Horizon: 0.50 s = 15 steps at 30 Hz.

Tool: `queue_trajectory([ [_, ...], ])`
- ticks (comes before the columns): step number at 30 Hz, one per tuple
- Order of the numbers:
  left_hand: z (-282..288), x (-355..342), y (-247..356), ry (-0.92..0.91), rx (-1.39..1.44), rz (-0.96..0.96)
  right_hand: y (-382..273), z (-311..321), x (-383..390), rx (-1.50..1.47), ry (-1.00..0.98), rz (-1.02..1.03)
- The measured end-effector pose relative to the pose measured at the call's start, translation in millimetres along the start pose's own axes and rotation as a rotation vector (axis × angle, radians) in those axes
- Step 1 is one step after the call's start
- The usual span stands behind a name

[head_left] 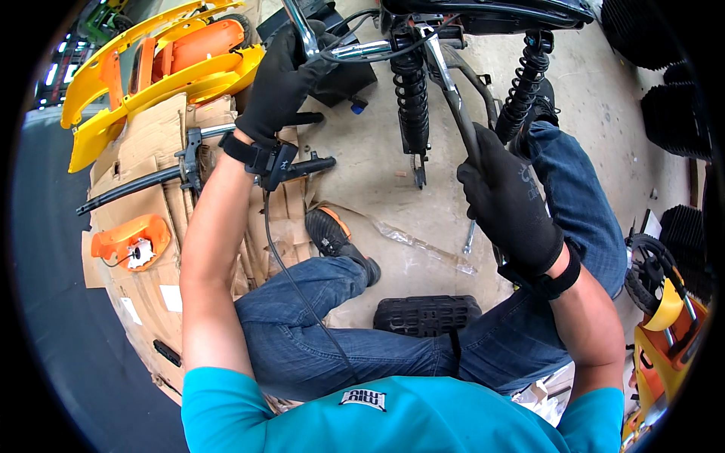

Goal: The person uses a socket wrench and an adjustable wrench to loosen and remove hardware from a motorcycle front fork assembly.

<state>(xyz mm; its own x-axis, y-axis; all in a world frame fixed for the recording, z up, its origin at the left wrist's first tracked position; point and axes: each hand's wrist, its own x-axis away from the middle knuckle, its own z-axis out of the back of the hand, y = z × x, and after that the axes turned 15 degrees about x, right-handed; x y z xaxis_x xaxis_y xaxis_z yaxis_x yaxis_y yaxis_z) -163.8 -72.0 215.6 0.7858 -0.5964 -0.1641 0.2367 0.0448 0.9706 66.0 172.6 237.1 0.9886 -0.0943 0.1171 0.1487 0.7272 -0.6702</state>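
My left hand (281,84), in a black glove, is closed around the head of a chrome socket wrench (302,29). The wrench's shiny extension (364,50) runs right to the frame beside a black coil spring shock absorber (409,94). My right hand (513,200), also gloved, grips the dark handle of a long wrench (455,106). That wrench slants up and left, its silver end meeting the same joint at the top of the shock absorber; the exact contact is too small to tell. A second coil spring shock absorber (522,90) hangs to the right.
Yellow and orange body panels (162,68) lie at the far left. Flattened cardboard (143,181) carries a black tubular metal part (192,162) and an orange cover (132,241). A small spanner (470,236) and plastic wrap (411,238) lie on the floor. Black ribbed parts (676,121) line the right.
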Motion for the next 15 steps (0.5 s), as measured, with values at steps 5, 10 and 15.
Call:
queue_trajectory([
  [5,-1,2,-3,-0.007,0.059,-0.011,0,2,1,-0.013,0.005,0.014],
  [10,-8,8,-2,0.005,-0.048,-0.111,0,1,1,-0.036,-0.006,-0.002],
  [15,-14,12,-8,0.083,-0.128,-0.191,0,2,0,-0.037,-0.023,0.006],
])
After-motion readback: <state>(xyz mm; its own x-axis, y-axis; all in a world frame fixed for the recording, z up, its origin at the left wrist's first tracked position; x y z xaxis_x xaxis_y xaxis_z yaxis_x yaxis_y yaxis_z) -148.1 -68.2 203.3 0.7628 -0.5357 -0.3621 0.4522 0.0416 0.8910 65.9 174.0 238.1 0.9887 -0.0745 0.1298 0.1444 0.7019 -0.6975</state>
